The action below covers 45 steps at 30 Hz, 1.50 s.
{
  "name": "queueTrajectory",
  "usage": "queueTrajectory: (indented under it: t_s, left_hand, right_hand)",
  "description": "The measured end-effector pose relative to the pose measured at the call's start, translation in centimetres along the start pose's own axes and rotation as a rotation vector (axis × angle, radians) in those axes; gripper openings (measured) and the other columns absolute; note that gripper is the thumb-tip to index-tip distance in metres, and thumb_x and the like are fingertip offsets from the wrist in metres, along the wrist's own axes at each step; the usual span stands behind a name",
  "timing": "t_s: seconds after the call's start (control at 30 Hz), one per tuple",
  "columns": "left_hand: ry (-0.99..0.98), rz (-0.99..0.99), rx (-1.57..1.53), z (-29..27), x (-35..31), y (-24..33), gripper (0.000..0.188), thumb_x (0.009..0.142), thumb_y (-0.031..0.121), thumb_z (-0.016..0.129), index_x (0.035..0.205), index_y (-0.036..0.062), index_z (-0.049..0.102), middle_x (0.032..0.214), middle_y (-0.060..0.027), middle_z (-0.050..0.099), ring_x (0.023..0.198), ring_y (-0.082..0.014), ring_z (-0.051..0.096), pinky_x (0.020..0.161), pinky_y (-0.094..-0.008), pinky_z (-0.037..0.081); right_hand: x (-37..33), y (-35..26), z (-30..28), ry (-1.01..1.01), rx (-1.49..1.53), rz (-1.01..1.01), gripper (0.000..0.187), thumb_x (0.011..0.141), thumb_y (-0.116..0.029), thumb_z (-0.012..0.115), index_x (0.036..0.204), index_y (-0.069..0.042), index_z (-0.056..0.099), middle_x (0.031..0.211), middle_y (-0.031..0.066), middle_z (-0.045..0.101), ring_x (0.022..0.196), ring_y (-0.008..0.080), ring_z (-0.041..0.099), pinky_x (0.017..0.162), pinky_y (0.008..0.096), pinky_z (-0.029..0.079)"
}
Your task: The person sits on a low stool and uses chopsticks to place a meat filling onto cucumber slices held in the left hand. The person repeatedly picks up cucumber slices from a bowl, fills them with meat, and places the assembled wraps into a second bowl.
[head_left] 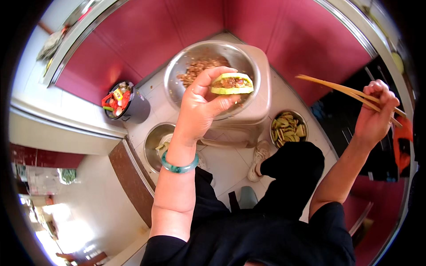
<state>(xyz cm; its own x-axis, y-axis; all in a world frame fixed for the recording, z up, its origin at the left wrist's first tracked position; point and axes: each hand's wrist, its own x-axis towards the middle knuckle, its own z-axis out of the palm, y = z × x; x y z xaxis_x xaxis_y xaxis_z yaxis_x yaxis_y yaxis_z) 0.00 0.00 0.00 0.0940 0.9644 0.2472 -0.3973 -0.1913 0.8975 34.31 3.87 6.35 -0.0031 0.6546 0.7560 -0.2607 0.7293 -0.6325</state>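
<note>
My left hand (206,97) pinches a stuffed vegetable slice (231,84), two pale green rounds with brown minced filling between them. It is held up above a large steel bowl (174,86), which contains a brown minced mixture (202,68). Out to the right, my right hand (376,113) is closed around a pair of wooden chopsticks (341,88), their tips pointing left and apart from the bowl. A green bangle (179,167) circles my left wrist.
The bowl rests on a beige plastic stool (262,75). A smaller steel bowl of cut vegetable pieces (288,128) sits on the floor at right, another steel bowl (153,142) at left. A dark bin (135,108) full of scraps stands by the red cabinets (146,35).
</note>
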Motion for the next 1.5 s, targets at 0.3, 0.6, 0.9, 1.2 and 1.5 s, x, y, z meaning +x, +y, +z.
queueTrajectory:
  t_s: [0.3, 0.6, 0.9, 1.2, 1.5]
  left_hand:
    - [-0.218, -0.134, 0.025, 9.3, 0.5, -6.0, 0.057, 0.076, -0.009, 0.06, 0.127, 0.0063, 0.041, 0.108, -0.0057, 0.055, 0.1, -0.0137, 0.054, 0.085, -0.0264, 0.045]
    - [-0.14, -0.179, 0.341, 9.4, 1.3, -9.0, 0.067, 0.078, -0.003, 0.056, 0.137, 0.0084, 0.027, 0.128, -0.0158, 0.042, 0.098, -0.022, 0.056, 0.08, -0.03, 0.049]
    - [-0.033, -0.193, 0.401, 9.5, 1.3, -8.6, 0.057, 0.079, -0.007, 0.055, 0.132, 0.0016, 0.034, 0.12, -0.0156, 0.048, 0.092, -0.0157, 0.058, 0.079, -0.025, 0.047]
    - [-0.003, -0.221, 0.517, 8.7, 0.9, -9.0, 0.055, 0.075, -0.008, 0.054, 0.128, -0.0041, 0.037, 0.118, -0.0216, 0.05, 0.092, -0.0199, 0.059, 0.081, -0.0293, 0.048]
    - [-0.05, -0.206, 0.53, 8.3, 1.0, -9.6, 0.056, 0.075, -0.008, 0.056, 0.127, -0.0053, 0.037, 0.118, -0.0234, 0.05, 0.091, -0.0226, 0.06, 0.08, -0.0307, 0.048]
  right_hand:
    - [-5.3, 1.5, 4.8, -0.511, -0.852, 0.178, 0.044, 0.066, -0.022, 0.074, 0.105, -0.01, 0.058, 0.094, 0.009, 0.056, 0.072, 0.0248, 0.059, 0.059, 0.0337, 0.048]
    - [-11.7, 9.2, -7.8, -0.167, -0.751, 0.75, 0.035, 0.073, -0.021, 0.072, 0.098, 0.0, 0.059, 0.079, 0.0022, 0.058, 0.066, 0.01, 0.051, 0.061, 0.0244, 0.044]
    - [-32.5, 22.4, -22.2, 0.045, -1.095, 1.288, 0.042, 0.071, -0.029, 0.071, 0.096, 0.0, 0.056, 0.089, 0.0157, 0.062, 0.08, 0.0273, 0.06, 0.073, 0.0347, 0.047]
    - [-37.6, 27.2, -23.2, 0.06, -1.247, 1.459, 0.043, 0.071, -0.026, 0.068, 0.106, -0.003, 0.055, 0.099, 0.0163, 0.062, 0.093, 0.0288, 0.06, 0.079, 0.0384, 0.047]
    - [-36.5, 29.3, -20.9, 0.041, -1.381, 1.553, 0.049, 0.072, -0.037, 0.067, 0.105, -0.003, 0.055, 0.102, 0.0166, 0.062, 0.095, 0.0297, 0.059, 0.08, 0.039, 0.047]
